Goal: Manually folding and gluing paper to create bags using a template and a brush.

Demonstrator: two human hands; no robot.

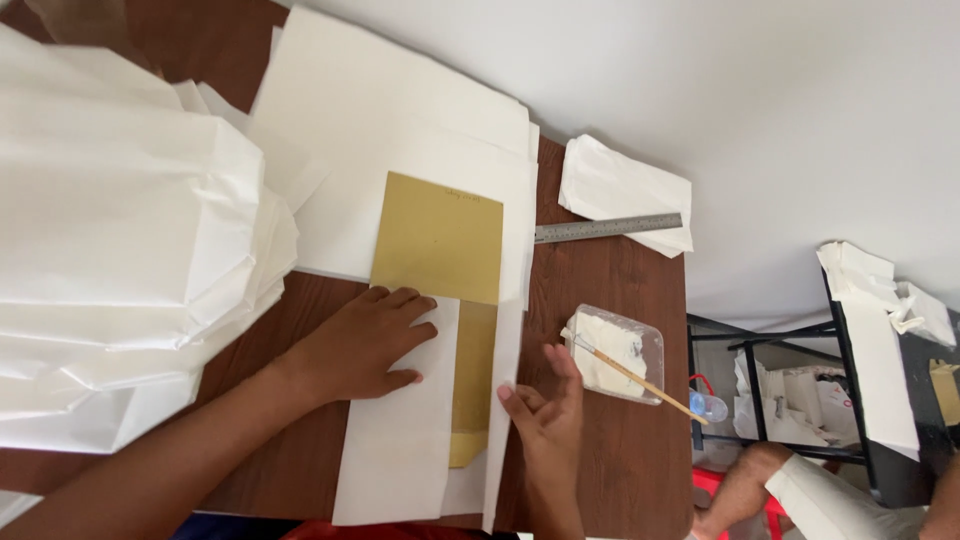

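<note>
1. A stack of white paper bags (pixel 120 250) lay on the brown worktop (pixel 620 290), well to the left of the gold card (pixel 440 240).
2. My left hand (pixel 365 345) rested flat, fingers together and pressed down, on a folded white sheet (pixel 400 430) that covered the lower left part of the gold card.
3. The gold card lay on larger white sheets (pixel 400 130), its lower strip showing between the two folded flaps.
4. My right hand (pixel 545 405) stood just right of the gold card, fingers curled, pinching the edge of the right-hand white flap (pixel 503 420) and lifting it.
5. Right of the gold card sat a clear plastic tub (pixel 615 352) of white paste with a thin wooden stick (pixel 650 385) leaning in it.
6. A steel ruler (pixel 608 228) lay up and right of the gold card, across a small white bag (pixel 625 190).
</note>
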